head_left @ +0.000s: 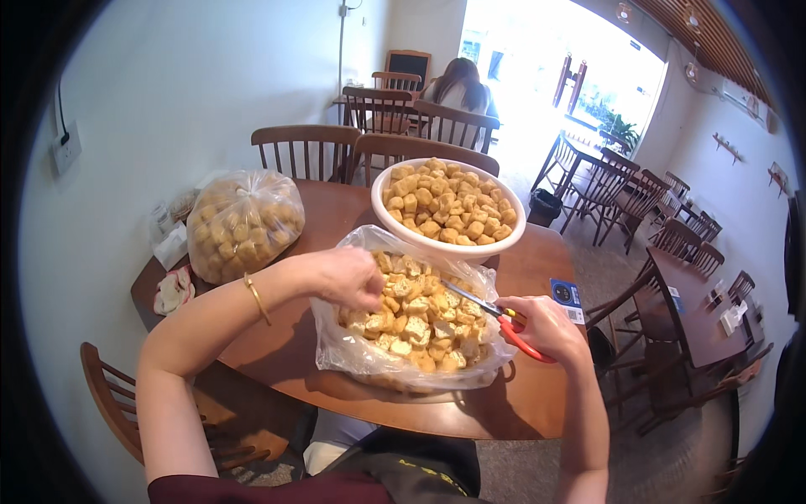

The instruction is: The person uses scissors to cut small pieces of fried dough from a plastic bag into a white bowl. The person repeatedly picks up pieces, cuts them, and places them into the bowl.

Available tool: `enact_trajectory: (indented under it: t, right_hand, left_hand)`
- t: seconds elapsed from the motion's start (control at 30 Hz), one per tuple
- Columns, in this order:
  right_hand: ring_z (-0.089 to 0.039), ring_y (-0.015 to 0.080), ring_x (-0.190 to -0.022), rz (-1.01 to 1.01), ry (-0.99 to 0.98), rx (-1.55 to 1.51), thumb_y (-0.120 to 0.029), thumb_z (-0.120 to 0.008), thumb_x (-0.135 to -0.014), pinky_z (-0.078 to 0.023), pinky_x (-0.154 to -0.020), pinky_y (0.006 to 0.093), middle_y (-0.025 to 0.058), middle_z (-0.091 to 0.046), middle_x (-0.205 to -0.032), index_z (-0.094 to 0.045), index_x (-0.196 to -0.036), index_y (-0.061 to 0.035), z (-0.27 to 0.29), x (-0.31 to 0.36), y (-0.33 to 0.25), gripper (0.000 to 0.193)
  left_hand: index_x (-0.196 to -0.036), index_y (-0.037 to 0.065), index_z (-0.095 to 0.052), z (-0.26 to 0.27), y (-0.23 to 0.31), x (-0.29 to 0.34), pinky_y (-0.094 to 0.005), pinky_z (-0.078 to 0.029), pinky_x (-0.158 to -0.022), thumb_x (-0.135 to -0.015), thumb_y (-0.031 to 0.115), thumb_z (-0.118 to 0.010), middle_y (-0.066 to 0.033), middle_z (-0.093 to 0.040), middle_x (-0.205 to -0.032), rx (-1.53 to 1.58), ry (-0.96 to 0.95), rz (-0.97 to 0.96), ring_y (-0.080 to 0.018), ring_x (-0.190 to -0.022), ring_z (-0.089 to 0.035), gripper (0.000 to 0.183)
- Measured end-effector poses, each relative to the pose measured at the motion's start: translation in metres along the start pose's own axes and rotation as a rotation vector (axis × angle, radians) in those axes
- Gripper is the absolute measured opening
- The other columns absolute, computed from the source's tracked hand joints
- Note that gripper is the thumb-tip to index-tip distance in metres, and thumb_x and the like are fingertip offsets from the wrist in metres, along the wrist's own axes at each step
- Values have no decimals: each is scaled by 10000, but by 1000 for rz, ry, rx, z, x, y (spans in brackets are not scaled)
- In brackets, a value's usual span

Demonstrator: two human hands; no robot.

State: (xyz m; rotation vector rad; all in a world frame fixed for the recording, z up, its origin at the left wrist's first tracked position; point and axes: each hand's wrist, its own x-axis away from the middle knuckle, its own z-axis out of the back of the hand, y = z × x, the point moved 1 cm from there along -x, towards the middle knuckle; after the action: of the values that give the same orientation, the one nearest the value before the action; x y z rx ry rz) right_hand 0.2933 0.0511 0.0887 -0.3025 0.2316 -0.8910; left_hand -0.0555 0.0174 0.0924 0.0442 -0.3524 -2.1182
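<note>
My right hand (547,324) grips a pair of scissors (522,343) with red handles. The blades reach left over the near plastic bag and look slightly apart. Inside that clear plastic bag (334,340), spread wide on the table, lie many fried tofu puffs (416,328), a lot of them cut with pale insides showing. Above the bag's left part is my left hand (346,279), fingers curled downward; whatever they pinch, if anything, is hidden. Just beyond stands a white bowl (380,220) heaped with whole golden tofu puffs (449,202).
A tied clear bag of tofu puffs (243,225) sits on the left of the wooden table (277,357), near a cloth (174,291) and tissues (170,245). A blue card (566,293) lies at the right edge. Chairs surround the table; a person (460,88) sits farther back.
</note>
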Motion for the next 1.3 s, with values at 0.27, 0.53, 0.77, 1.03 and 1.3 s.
enact_trajectory:
  t: [0.27,0.53,0.77,1.03,1.3]
  right_hand:
    - [-564,72,-753,62,762,-570,-46,-789,-814,-503,-701,263,22,-658,-835,-651,-1310,12,-75,-28,77,519]
    - [-720,303,-898,7,875,-347,-75,-799,-800,-550,-828,384,161,-745,-1071,-681,-1249,-25,-104,-26,98,466]
    - [-697,325,-927,84,908,-258,-78,-784,-806,-529,-824,417,147,-735,-1086,-661,-1270,-47,-95,-22,77,481]
    - [-626,287,-979,256,614,-236,-91,-777,-780,-414,-946,378,121,-695,-1083,-654,-1317,-57,-75,-7,30,552]
    - [-582,292,-1122,388,475,-140,-52,-761,-662,-348,-1025,441,107,-602,-1123,-631,-1353,-97,-77,0,5,706]
  left_hand:
    - [-975,21,-752,23,-7,-151,-460,-575,-793,-899,140,-569,-204,-743,-927,-102,271,122,-343,-907,-727,231]
    - [-982,-5,-770,3,20,-215,-410,-570,-842,-841,400,-713,-222,-742,-1021,-64,266,452,-325,-947,-724,432]
    - [-1152,-37,-648,5,-2,-166,-330,-599,-811,-839,252,-768,-165,-748,-983,832,532,344,-214,-925,-744,442]
    - [-1311,36,-565,-62,62,-16,-292,-614,-891,-892,-52,-729,-95,-629,-1173,1726,718,39,-167,-1029,-689,458]
    - [-1302,17,-573,-101,81,-3,-234,-582,-836,-883,-60,-741,-67,-586,-1209,1605,901,126,-117,-1000,-660,458]
